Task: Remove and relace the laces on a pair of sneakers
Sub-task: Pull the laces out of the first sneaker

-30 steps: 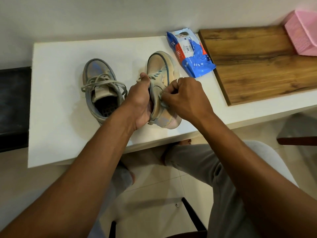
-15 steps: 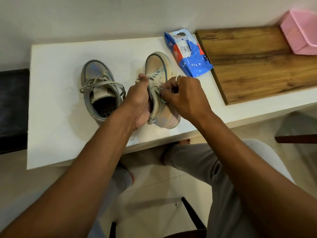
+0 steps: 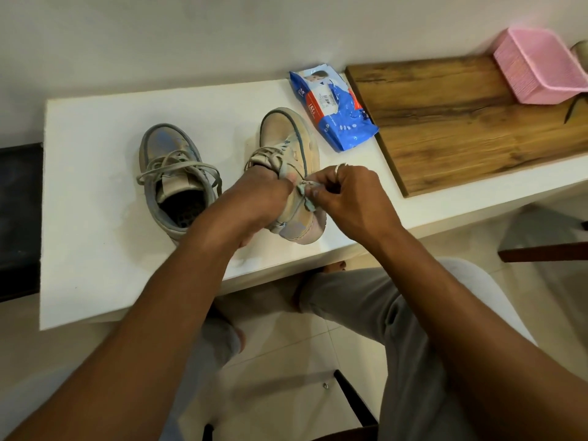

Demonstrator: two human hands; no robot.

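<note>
White table (image 3: 95,249) is filling the upper left and middle of the frame, and two pale sneakers are sitting on it. The middle sneaker (image 3: 286,138) is lying near the centre of the frame, with its toe pointing to the top and its heel close to the near edge of the table. It is leaning over a little to one side. The left hand (image 3: 257,198) is coming in from the lower left and is holding this sneaker on its left side, with fingers curled around the part near the opening. The right hand (image 3: 350,198) is sitting just to the right of the sneaker, and its thumb and fingertips are pinching a bit of lace (image 3: 307,186) right at the sneaker's side. A ring (image 3: 339,167) is showing on one finger of that hand. The other sneaker (image 3: 168,173) is standing flat to the left, apart from both hands, with loose laces (image 3: 178,168) lying across its top. A blue packet (image 3: 334,116) is lying just past the middle sneaker's toe, toward the upper right. A wooden board (image 3: 461,122) is lying to the right of it, and a pink basket (image 3: 541,68) is sitting on the board in the upper right corner. Grey trousers (image 3: 366,300) are showing at the bottom of the frame.
</note>
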